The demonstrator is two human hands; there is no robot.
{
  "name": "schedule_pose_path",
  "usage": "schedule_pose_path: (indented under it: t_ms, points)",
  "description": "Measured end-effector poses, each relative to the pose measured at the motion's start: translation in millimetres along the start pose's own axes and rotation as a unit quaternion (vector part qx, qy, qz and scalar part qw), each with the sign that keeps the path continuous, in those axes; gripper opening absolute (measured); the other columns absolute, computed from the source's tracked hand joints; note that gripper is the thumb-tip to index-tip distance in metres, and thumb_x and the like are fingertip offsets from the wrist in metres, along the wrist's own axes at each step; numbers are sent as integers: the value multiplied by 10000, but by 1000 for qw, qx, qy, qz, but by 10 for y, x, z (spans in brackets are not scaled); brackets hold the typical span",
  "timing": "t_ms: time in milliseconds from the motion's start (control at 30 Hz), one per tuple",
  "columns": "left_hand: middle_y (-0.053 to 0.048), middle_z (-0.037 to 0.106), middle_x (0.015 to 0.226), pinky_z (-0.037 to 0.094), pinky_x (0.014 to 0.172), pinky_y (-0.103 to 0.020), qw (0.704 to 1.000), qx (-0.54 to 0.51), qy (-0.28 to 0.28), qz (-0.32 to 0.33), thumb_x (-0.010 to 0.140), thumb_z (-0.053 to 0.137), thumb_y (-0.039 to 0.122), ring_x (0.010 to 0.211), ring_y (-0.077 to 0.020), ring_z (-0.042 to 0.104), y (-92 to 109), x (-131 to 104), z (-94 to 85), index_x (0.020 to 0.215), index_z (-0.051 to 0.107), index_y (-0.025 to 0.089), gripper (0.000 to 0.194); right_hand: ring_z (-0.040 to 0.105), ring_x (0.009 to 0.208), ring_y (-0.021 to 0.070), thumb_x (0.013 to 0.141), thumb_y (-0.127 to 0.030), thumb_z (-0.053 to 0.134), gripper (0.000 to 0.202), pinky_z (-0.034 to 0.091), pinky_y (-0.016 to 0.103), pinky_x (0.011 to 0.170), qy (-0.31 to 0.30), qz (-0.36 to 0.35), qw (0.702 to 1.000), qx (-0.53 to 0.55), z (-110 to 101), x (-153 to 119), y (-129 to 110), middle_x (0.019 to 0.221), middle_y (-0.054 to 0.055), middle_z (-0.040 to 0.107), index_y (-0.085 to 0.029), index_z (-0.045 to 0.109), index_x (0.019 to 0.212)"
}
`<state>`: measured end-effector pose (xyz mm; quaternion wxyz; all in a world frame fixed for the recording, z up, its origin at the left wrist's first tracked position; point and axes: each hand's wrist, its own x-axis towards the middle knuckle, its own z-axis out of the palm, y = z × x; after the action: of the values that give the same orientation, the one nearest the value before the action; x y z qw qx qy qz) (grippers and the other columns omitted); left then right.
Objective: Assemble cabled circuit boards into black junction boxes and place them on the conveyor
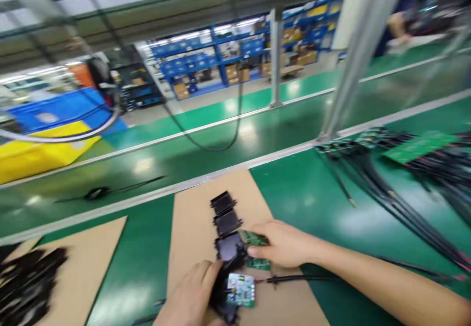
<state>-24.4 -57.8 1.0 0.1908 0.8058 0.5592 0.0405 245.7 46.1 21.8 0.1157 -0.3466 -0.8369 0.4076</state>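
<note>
My right hand (285, 242) is closed on a green circuit board (255, 238), pinched between thumb and fingers just right of the black plastic cases. My left hand (193, 291) is closed around a dark plastic case (220, 289), much of it hidden behind the fingers. Beside that case lies a second circuit board (241, 289), its pale, glare-lit face turned up, with a black cable (305, 278) running off to the right. Further up, open black cases (227, 222) form a row on the cardboard sheet (191, 218).
At the right lie bundles of black cables (371, 179) and a green board (419, 147). Another cardboard sheet (106, 247) on the left bears a heap of black parts (33, 287). A metal post (360, 56) rises from the bench's rail. One loose cable (215, 148) hangs ahead.
</note>
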Motion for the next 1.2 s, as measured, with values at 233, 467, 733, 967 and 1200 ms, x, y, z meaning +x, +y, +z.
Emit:
schedule_pose_path:
  t_ms: [233, 467, 733, 967, 1200]
  points:
    - [-148, 578, 1094, 545, 750, -450, 998, -42, 10, -46, 527, 809, 590, 863, -332, 638, 118, 143, 103, 1234, 522, 156, 878, 572, 801, 182, 984, -484, 421, 397, 416, 285, 721, -65, 7, 995, -75, -175, 117, 20, 876, 45, 591, -190, 643, 834]
    - [-131, 549, 1237, 495, 880, -389, 962, -239, 129, -24, 788, 682, 447, 1006, -259, 592, 292, 477, -501, 1407, 347, 219, 740, 425, 508, 119, 905, -467, 573, 429, 273, 258, 511, -67, 11, 993, -95, -377, 533, -360, 522, -15, 469, -181, 558, 585]
    - [12, 609, 736, 395, 611, -235, 940, -329, 6, -95, 917, 483, 305, 673, -134, 554, 50, 752, -693, 866, 594, 183, 173, 507, 546, 118, 804, -318, 613, 148, 374, 229, 510, -88, 121, 981, 123, -615, 802, -146, 631, -7, 617, -178, 596, 758]
    - [39, 534, 603, 315, 524, -217, 913, -358, 82, -178, 833, 583, 394, 561, -101, 443, -29, 967, -411, 666, 491, 181, 286, 530, 593, 149, 822, -169, 522, 129, 333, 266, 533, 44, 55, 970, -231, -333, 948, -337, 679, 36, 626, -172, 593, 715]
    - [14, 601, 601, 331, 478, -215, 860, -466, 39, -207, 842, 563, 450, 487, -99, 466, -82, 1052, -326, 693, 476, 188, 313, 614, 747, 249, 773, -84, 550, 107, 392, 306, 547, 28, -14, 919, -393, -77, 1078, -480, 840, 119, 631, -148, 588, 851]
